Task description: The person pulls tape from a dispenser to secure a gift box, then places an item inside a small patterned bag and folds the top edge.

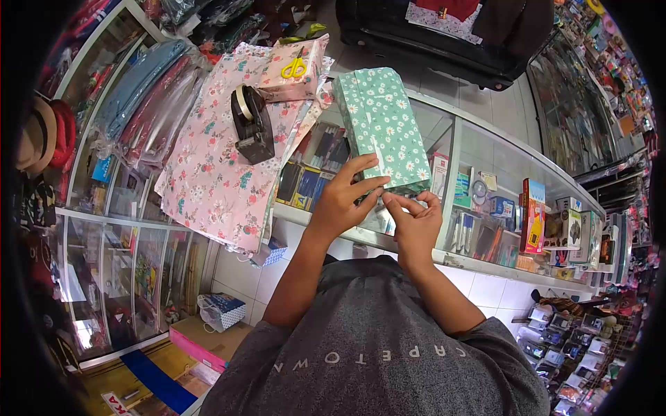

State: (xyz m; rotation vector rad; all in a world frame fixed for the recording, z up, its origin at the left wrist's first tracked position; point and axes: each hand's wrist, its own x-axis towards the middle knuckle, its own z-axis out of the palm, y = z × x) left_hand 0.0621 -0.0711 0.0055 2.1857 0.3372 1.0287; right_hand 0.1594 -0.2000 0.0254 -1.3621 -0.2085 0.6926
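A long box wrapped in green daisy-patterned paper lies on the glass counter in front of me. My left hand grips its near end, fingers over the top and thumb low at the edge. Close beside it, my right hand is closed in a pinch at the same end; what is between its fingertips is too small to make out. To the left, a black tape dispenser stands on pink floral wrapping paper. Yellow-handled scissors rest on a box wrapped in pink floral paper.
The glass display counter runs across in front of me, with stationery inside. Several small boxes, one of them orange, stand on its right part. A black suitcase lies beyond it. Bagged clothes and glass cabinets are at left.
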